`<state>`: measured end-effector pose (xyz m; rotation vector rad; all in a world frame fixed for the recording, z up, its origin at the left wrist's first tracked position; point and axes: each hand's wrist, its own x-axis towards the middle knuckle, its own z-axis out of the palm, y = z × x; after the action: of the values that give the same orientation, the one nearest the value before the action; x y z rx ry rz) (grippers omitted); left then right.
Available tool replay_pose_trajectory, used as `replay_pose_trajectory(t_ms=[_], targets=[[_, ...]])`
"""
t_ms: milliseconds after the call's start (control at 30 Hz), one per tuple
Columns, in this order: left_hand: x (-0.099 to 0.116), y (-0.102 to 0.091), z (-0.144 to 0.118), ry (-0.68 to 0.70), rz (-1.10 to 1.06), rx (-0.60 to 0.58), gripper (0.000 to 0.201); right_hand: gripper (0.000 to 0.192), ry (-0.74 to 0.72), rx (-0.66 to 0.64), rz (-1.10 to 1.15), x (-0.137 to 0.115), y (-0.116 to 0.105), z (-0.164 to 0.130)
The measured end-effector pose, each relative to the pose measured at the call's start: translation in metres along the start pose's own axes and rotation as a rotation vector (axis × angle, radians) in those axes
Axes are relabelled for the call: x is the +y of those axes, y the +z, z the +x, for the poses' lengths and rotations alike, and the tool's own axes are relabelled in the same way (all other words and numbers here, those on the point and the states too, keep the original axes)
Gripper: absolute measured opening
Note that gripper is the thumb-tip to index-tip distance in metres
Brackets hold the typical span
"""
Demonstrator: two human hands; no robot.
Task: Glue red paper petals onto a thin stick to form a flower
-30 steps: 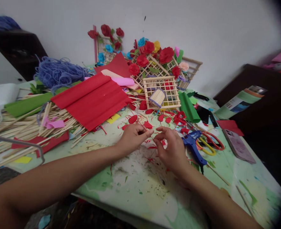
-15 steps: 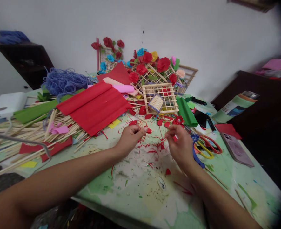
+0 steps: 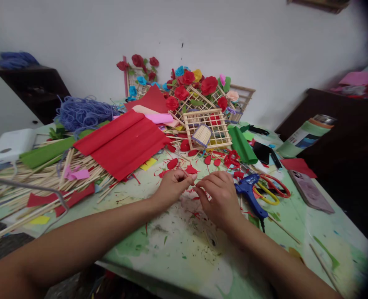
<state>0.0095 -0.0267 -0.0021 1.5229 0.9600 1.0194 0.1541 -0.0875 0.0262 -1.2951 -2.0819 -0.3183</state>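
Note:
My left hand [image 3: 173, 187] is closed in a pinch over the middle of the table, its thumb and forefinger pressed together. Whatever they hold is too small to name. Fingertips of my right hand [image 3: 220, 198] meet the tip of the left thumb; they are closed too, and the back of the hand hides what is in them. Just beyond the fingers is a red paper piece [image 3: 191, 169]; whether it is held or lying there I cannot tell. Another red petal-shaped piece [image 3: 172, 163] lies near the left knuckles. A blue glue gun [image 3: 253, 198] rests beside my right wrist.
Red crepe paper [image 3: 124, 143] covers part of a heap of thin sticks [image 3: 51, 176] at left. Paper flowers [image 3: 209, 85] stand around stick lattices [image 3: 223, 128] at the back. Scissors [image 3: 275, 195], a phone [image 3: 310, 191] and a bottle [image 3: 307, 137] are at right.
My right hand has moved left and inward, so its fingertips now meet the left hand's. The glue gun shows more fully. The view has shifted slightly.

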Motion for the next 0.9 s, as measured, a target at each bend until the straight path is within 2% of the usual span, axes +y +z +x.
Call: replay_pose_trajectory(t_ms=[200, 400, 567, 633, 700, 767, 833, 900], targets=[[0.001, 0.0, -0.002, 0.008, 0.033, -0.049, 0.037, 0.016, -0.012, 0.017, 0.028, -0.001, -0.002, -0.002], [-0.005, -0.006, 0.011, -0.022, -0.052, 0.12, 0.037, 0.016, -0.062, -0.062, 0.083, -0.004, -0.003, 0.001], [-0.009, -0.012, 0.022, -0.026, -0.112, 0.217, 0.039, 0.019, -0.328, -0.235, 0.266, -0.013, -0.006, 0.0], [-0.009, -0.012, 0.022, -0.022, -0.148, 0.218, 0.04, 0.024, -0.356, -0.24, 0.316, -0.014, -0.006, -0.002], [-0.009, -0.01, 0.02, -0.018, -0.186, 0.203, 0.041, 0.031, -0.24, -0.175, 0.34, -0.012, -0.005, -0.003], [-0.008, -0.008, 0.017, -0.014, -0.215, 0.169, 0.041, 0.034, -0.021, -0.093, 0.361, -0.007, -0.004, -0.003], [-0.006, -0.006, 0.013, -0.015, -0.231, 0.128, 0.04, 0.029, 0.213, -0.04, 0.398, -0.001, -0.001, -0.002], [-0.004, -0.004, 0.01, -0.015, -0.225, 0.092, 0.039, 0.021, 0.403, -0.045, 0.48, 0.004, 0.003, -0.001]])
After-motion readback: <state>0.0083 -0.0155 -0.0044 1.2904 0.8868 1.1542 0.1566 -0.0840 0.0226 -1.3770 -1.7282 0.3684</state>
